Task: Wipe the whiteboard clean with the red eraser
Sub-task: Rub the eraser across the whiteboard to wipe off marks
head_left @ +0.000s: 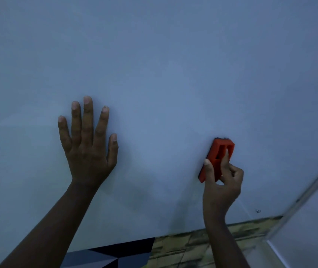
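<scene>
The whiteboard (164, 64) fills nearly the whole view, pale blue-grey in dim light, and I see no marks on it. My left hand (88, 144) lies flat against it left of centre, fingers spread and pointing up. At the lower right my right hand (222, 182) pinches the red eraser (217, 153) between thumb and fingers. The eraser stands tilted on the board with its dark pad against the surface.
The board's lower edge runs along the bottom, with yellowish patterned floor (193, 246) below it. A dark blue and grey geometric shape (111, 254) shows at bottom centre. A metal frame rail (309, 190) slants up the right side beside a small screw (258, 211).
</scene>
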`<move>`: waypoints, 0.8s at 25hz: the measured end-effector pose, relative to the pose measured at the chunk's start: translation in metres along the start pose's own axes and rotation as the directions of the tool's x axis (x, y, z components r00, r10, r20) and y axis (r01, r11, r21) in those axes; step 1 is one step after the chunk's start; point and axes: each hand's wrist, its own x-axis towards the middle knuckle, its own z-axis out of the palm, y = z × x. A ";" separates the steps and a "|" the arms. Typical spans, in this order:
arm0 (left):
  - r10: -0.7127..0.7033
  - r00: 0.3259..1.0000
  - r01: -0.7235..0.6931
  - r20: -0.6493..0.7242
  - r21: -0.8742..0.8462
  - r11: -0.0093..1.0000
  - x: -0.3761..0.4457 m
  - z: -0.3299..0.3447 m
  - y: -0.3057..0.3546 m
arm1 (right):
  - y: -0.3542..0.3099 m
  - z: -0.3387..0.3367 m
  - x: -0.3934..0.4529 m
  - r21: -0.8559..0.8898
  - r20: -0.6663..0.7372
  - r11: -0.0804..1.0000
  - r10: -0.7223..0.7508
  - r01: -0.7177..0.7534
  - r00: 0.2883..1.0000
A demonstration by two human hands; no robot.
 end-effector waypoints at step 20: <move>0.024 0.999 -0.024 0.047 0.000 1.000 -0.046 0.004 0.000 | 0.047 0.021 -0.140 -0.210 0.517 0.727 -0.485 0.654 0.705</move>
